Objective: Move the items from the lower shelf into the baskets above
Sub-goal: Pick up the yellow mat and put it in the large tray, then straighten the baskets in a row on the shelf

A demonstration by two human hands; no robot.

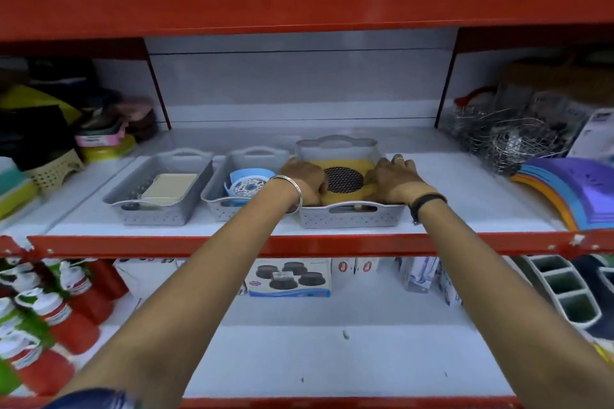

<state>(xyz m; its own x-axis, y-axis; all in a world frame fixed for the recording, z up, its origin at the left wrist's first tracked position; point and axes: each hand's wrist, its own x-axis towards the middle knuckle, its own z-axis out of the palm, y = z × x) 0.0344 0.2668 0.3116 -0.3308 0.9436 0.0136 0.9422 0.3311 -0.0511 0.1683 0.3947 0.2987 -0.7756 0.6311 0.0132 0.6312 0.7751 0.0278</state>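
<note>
Both hands are reaching into the right-hand basket on the middle shelf.

I am watching the left hand (304, 183) and right hand (395, 181) resting on either side of a yellow item (342, 197) with a dark round mesh (344, 180) in its middle — it is lying flat inside the right basket (352, 214). Fingers of both hands are curling against the item's edges, but I cannot tell whether they are actually gripping it. To the left, the middle basket (216, 206) is holding a blue round item (247, 181), and the left basket (156, 212) a cream box (169, 188); all three baskets are sitting side by side on the white shelf (481, 196). On the lower shelf (332, 359) a carton (289, 277) is standing at the back — well apart from the hands.
</note>
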